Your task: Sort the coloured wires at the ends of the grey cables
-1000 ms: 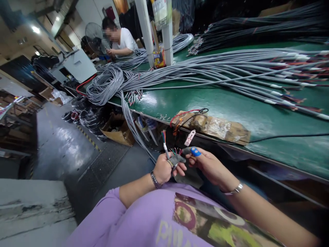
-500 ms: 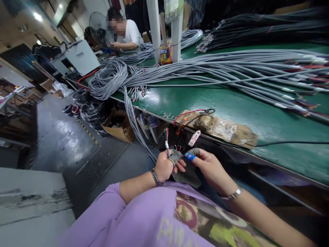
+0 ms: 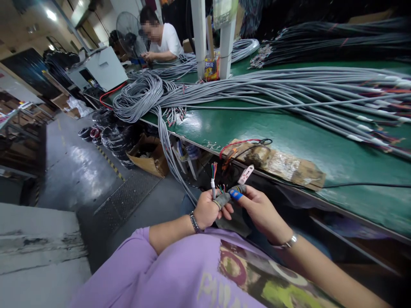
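Cable (image 3: 213, 192) with coloured wires (image 3: 214, 170) rises from the left hand (image 3: 207, 209), whose fingers wrap it, beside the green bench (image 3: 282, 132). Also beside the bench, the right hand (image 3: 258, 205) pinches narrowly; on what, I cannot tell.

And there's lettering on the wearer's purple shirt (image 3: 173, 269), pale characters running across the front, but no full word comes through! Over to the bright packet (image 3: 211, 69) on the bench (image 3: 205, 126): bold print across its dark band, the brand too blurred to call. Now the pinkish tag (image 3: 246, 174), bearing small marks (printing, perhaps), and those can't be read either.
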A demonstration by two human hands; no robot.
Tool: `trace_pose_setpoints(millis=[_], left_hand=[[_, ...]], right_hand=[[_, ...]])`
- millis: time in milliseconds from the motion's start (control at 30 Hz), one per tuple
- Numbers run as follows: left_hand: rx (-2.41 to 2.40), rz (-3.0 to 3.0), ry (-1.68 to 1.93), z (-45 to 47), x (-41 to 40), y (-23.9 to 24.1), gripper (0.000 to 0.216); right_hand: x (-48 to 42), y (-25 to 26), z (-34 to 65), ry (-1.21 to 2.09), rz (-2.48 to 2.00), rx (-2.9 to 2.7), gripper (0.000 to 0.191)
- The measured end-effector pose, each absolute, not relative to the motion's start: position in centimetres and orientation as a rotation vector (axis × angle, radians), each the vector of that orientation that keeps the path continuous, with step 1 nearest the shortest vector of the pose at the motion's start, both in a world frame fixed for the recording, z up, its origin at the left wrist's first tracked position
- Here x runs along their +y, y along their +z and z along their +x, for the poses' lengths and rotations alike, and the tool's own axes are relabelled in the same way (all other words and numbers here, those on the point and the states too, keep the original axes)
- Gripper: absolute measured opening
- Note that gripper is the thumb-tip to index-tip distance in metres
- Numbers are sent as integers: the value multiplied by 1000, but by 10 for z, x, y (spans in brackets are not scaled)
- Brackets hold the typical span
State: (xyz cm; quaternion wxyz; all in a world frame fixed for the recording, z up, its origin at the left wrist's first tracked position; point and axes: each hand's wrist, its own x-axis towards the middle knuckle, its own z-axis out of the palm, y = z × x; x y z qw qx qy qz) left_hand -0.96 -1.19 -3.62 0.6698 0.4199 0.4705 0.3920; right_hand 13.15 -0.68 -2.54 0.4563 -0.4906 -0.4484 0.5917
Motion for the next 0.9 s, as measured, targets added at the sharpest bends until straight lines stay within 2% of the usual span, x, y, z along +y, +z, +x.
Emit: trace_pose_setpoints(millis=[300, 467, 733, 900], left_hand=[[1052, 961, 868, -10, -12, -37, 48], [1056, 1006, 795, -10, -14, -37, 45], [1088, 1019, 797, -11, -14, -38, 44], [1086, 1031, 765, -11, -14, -38, 45]], right_hand=[[-6, -31, 133, 1573, -1146, -967, 31], [-1, -23, 130, 1589, -1093, -914, 40], [-2, -31, 127, 1522, -1139, -842, 36], [-1, -29, 129, 1576, -1116, -892, 41]])
